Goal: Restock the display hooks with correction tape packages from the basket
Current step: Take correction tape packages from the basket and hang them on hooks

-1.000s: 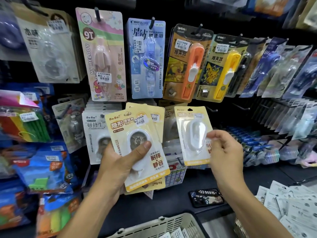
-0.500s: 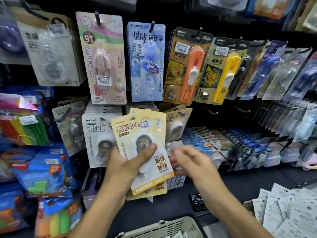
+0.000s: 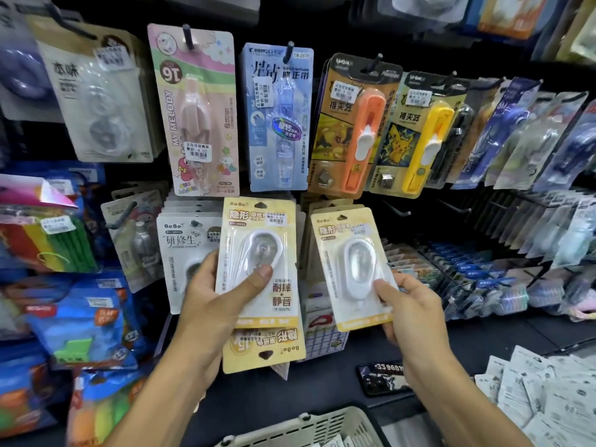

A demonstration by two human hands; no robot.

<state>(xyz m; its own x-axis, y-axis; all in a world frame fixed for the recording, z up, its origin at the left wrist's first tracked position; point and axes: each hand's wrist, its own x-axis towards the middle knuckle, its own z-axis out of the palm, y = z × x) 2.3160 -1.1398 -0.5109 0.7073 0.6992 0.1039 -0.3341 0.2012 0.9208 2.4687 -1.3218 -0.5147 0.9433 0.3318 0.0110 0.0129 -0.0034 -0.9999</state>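
My left hand [image 3: 214,304] grips a small stack of yellow correction tape packages [image 3: 258,262], thumb across the front one; another package [image 3: 263,348] hangs upside down behind it. My right hand [image 3: 409,314] pinches a single yellow correction tape package [image 3: 350,269] by its lower right corner and holds it upright, just right of the stack. Behind both, more yellow packages hang on the lower display hooks [image 3: 325,203]. The cream basket [image 3: 309,425] shows at the bottom edge, with several packages inside.
Packaged stationery fills the upper hooks: a pink tape [image 3: 196,111], a blue tape [image 3: 279,117], an orange clip pusher [image 3: 351,127]. White BoBo packages [image 3: 183,250] hang left. A phone [image 3: 383,379] lies on the dark shelf. Paper packs [image 3: 548,391] lie at right.
My right hand reached into the stack half a second ago and now holds one yellow package out to the right. The left hand lifted its stack slightly.
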